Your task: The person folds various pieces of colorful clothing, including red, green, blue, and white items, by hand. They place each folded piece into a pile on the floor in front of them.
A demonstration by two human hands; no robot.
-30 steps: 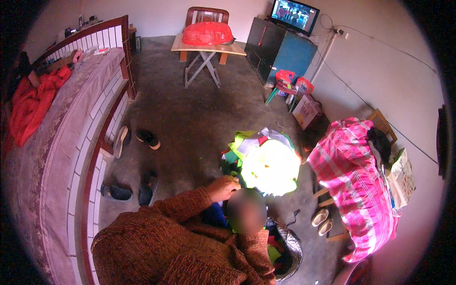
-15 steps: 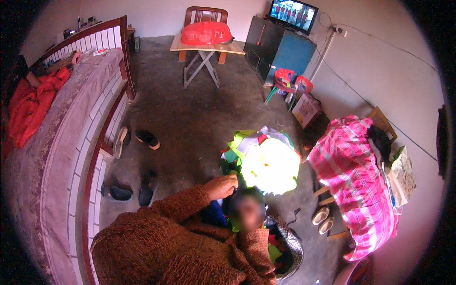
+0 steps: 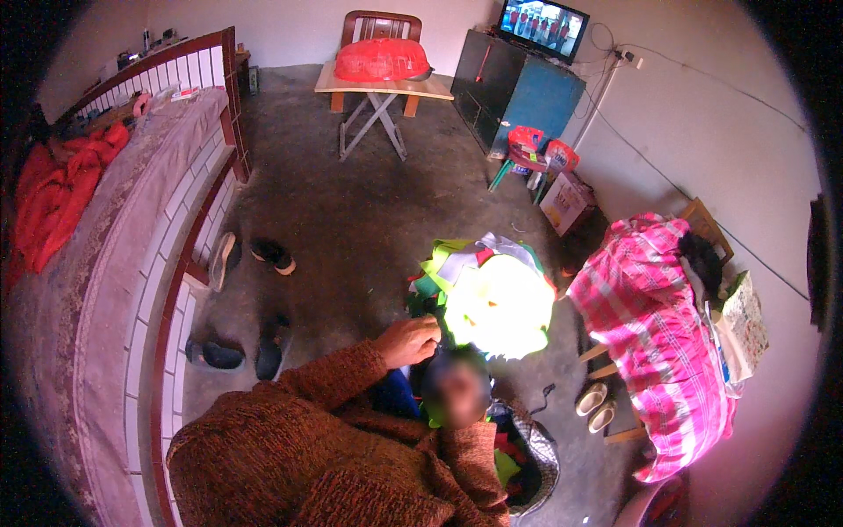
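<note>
My left hand [image 3: 410,341], at the end of a brown knit sleeve, is closed with its fingertips pressed together. What they pinch is too small or hidden to make out. Just to the right and nearer, my right hand [image 3: 460,393] is smeared by blur, so its fingers cannot be read. Beyond both hands lies a round heap of cloth pieces [image 3: 448,263], lime, white and green at its edge, glaring white in the middle. Blue cloth [image 3: 397,395] shows beneath my left wrist. Beside my right forearm an open patterned bag [image 3: 546,465] holds red and green cloth.
Slippers [image 3: 218,355] and other shoes lie by the tiled bed base at left. Pale shoes [image 3: 597,407] stand near a pink checked cloth [image 3: 654,334] draped over wooden furniture. Farther off are a folding table [image 3: 373,114] with a red cover and a blue cabinet [image 3: 540,101].
My left hand has shifted very slightly, its fingers still closed. Otherwise hardly anything differs.
</note>
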